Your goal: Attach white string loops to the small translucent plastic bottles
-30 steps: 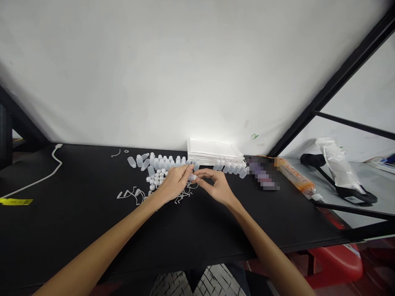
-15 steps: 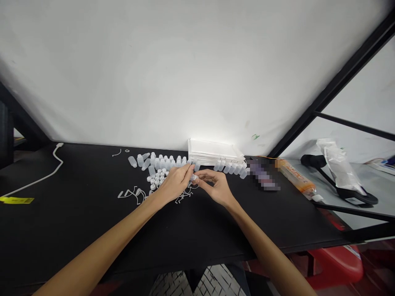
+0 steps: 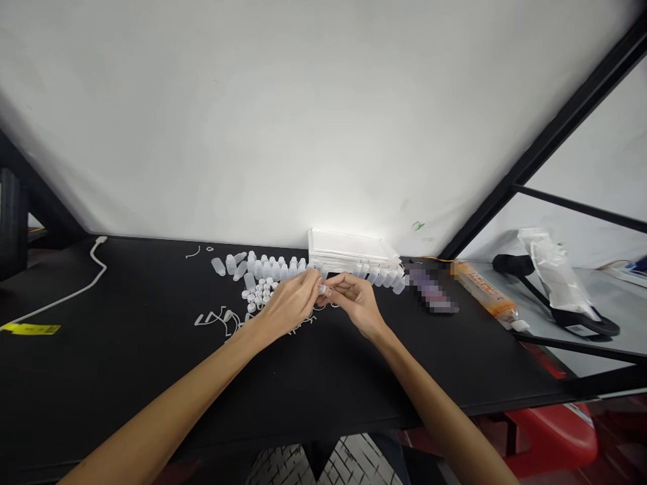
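My left hand [image 3: 290, 303] and my right hand [image 3: 356, 303] meet at the fingertips over the black table [image 3: 126, 364], both pinching a small white plastic piece [image 3: 322, 289], probably a dropper bottle with its cap. The fingers hide most of it. Just behind my left hand stand several translucent plastic bottles [image 3: 267, 271], and a cluster of small white caps [image 3: 260, 293] lies nearest its wrist side. White plastic runner scraps [image 3: 217, 320] lie to the left, with more under my hands.
A stack of white trays [image 3: 351, 248] stands against the white wall, with a row of bottles [image 3: 379, 275] along its front. A pixelated object [image 3: 429, 289], an orange tube [image 3: 482, 296], and a white cable [image 3: 65, 289] lie about the table.
My hands have drawn closer together, and the small white piece has shifted slightly right between my fingertips. The bottles and trays stay in place, apart from a slight shift of the whole view.
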Available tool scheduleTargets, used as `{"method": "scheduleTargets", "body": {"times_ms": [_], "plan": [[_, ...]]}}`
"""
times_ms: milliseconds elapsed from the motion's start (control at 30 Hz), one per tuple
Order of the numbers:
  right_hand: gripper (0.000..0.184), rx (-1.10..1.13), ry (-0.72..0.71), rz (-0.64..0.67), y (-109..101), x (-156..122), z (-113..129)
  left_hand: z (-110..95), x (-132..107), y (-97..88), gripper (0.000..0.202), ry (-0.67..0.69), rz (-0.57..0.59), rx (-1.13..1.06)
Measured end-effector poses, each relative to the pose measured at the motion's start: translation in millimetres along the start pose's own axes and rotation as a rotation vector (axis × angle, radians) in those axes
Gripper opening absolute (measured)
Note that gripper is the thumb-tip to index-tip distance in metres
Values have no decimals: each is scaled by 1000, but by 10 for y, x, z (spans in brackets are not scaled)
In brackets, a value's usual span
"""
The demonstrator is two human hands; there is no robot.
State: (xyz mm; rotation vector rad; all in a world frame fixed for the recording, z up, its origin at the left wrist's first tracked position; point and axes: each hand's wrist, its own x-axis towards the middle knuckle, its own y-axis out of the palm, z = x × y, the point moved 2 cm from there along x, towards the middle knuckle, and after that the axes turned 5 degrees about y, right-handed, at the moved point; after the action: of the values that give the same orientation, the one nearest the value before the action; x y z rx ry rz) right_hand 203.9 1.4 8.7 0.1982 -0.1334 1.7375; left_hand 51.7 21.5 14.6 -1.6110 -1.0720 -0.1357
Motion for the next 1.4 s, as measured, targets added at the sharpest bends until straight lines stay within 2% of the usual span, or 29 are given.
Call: {"method": "scheduleTargets", "body": {"times_ms": [133, 300, 433, 600, 1000, 1267, 1400], "plan": [[27, -38, -50, -49, -24, 6, -9, 5, 13, -18, 23, -43, 15, -105], [22, -211, -176, -133, -63, -5, -2, 64, 57, -50, 29, -156, 24, -280], [23, -290, -201, -118, -100, 3, -31, 76, 87, -64, 31, -193, 57, -325], [22, -312, -168, -66, -113, 6, -62, 85, 92, -80, 31, -141, 56, -342], [23, -97, -111, -21, -113, 34, -69, 131, 68, -68, 26, -72, 57, -342], [24, -152, -84, -52, -122, 36, -61, 155, 57, -53, 22, -24, 15, -313], [23, -189, -119, -78, -110, 31, -29, 172, 61, -64, 21, -36, -33, -298]]}}
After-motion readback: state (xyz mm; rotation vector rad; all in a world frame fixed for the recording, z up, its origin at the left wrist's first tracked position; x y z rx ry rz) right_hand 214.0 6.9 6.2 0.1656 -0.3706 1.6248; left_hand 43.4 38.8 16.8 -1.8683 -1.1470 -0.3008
